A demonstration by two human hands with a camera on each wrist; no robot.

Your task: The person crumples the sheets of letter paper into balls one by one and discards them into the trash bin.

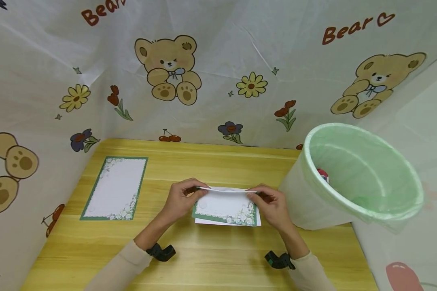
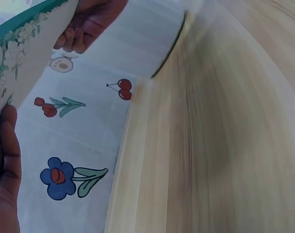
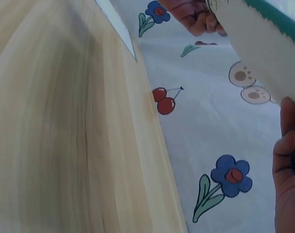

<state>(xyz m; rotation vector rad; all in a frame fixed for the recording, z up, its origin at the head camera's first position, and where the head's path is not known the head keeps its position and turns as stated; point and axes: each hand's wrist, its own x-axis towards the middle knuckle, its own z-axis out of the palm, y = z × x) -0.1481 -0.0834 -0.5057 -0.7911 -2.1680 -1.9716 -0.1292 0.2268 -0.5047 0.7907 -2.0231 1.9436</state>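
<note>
A floral sheet with a green border (image 1: pixel 223 205) is held up over the table between both hands, bent along its upper edge. White paper shows behind it along the top and below its lower edge. My left hand (image 1: pixel 180 199) pinches the upper left corner between thumb and fingers. At the upper right corner, my right hand (image 1: pixel 275 205) pinches it the same way. The left wrist view shows the sheet's flowered border (image 2: pixel 11 60) above the left fingers (image 2: pixel 9 150). In the right wrist view its pale face (image 3: pixel 256 46) stretches between the two hands.
A matching floral sheet (image 1: pixel 116 188) lies flat at the left of the wooden table (image 1: pixel 211 258). To the right stands a bin with a pale green liner (image 1: pixel 313 198), a small red and white item (image 1: pixel 323 175) inside. Bear-print cloth (image 1: pixel 218 52) hangs behind the table.
</note>
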